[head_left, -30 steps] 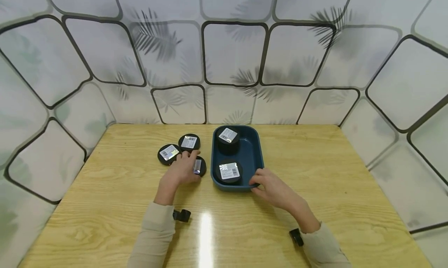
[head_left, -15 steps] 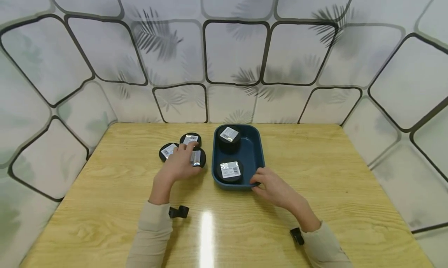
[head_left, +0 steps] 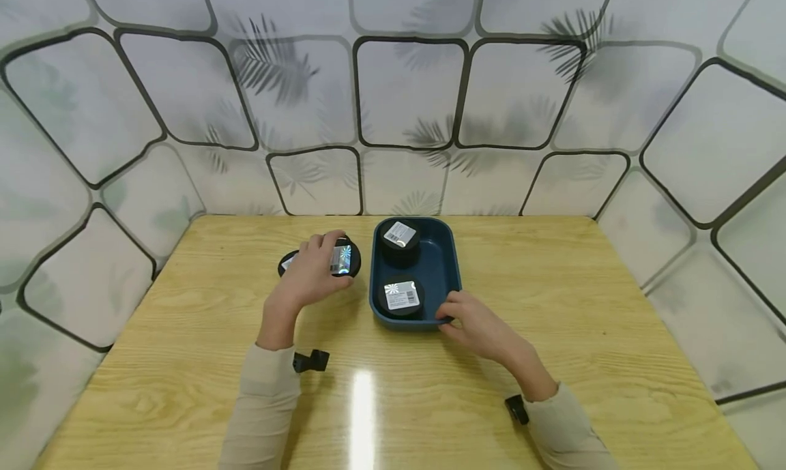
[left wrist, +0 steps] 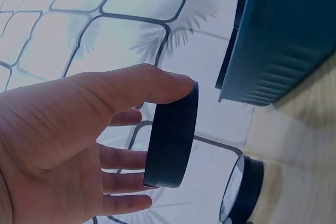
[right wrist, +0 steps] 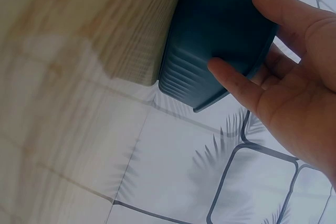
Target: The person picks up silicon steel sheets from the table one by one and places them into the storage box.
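My left hand [head_left: 309, 273] holds a flat round black container [head_left: 341, 260] with a shiny white label on top. In the left wrist view the held container [left wrist: 173, 135] stands on edge, thumb against its rim and fingers on the opposite side. Another labelled black container [head_left: 285, 261] lies partly hidden beneath that hand. My right hand [head_left: 482, 330] grips the near right corner of a blue rectangular tray [head_left: 437, 272]. In the right wrist view its fingers spread over the tray wall [right wrist: 226, 30]. Two more black containers show inside the tray, a taller one [head_left: 400, 243] behind and one [head_left: 402, 298] in front.
The wooden table [head_left: 540, 272] runs up to a patterned wall covering [head_left: 405, 95]. Black wrist cameras sit at both cuffs, the left one [head_left: 311, 361] and the right one [head_left: 517, 410]. In the left wrist view a labelled container [left wrist: 245, 190] lies near the tray.
My left hand has moved away from me with the container, which now overlaps the other loose ones. The right hand stays at the tray corner, and the tray has kept its place.
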`<move>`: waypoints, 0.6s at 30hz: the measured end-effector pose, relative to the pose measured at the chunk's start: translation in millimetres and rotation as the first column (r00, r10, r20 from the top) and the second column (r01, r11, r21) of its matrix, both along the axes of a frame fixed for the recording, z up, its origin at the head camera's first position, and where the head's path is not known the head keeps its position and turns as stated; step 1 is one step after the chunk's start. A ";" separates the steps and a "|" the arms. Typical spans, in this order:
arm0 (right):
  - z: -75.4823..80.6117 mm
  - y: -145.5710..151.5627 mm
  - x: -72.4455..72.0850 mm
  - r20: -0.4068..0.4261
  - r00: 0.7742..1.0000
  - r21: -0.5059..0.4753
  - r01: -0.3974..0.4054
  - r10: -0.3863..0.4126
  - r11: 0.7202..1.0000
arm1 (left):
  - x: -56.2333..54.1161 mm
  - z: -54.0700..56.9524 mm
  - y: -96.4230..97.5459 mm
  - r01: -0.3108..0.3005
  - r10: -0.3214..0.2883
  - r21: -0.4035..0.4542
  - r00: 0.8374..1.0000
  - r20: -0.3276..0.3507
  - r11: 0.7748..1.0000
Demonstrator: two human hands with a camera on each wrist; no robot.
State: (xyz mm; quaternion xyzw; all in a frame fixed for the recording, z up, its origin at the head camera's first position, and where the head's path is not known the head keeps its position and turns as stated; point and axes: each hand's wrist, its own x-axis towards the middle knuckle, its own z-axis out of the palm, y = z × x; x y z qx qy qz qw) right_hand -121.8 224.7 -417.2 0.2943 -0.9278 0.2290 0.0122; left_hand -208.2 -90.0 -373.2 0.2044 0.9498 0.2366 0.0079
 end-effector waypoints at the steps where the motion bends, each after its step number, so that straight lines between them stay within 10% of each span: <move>1: -0.1 -0.5 0.1 0.004 1.000 0.001 0.003 -0.003 1.000 | -0.3 1.6 0.7 0.004 -0.004 -0.005 1.000 -0.009 1.000; 18: -1.3 -0.1 0.5 0.005 1.000 -0.012 -0.002 0.002 1.000 | -5.1 13.3 68.9 0.092 -0.111 -0.116 0.979 -0.173 0.989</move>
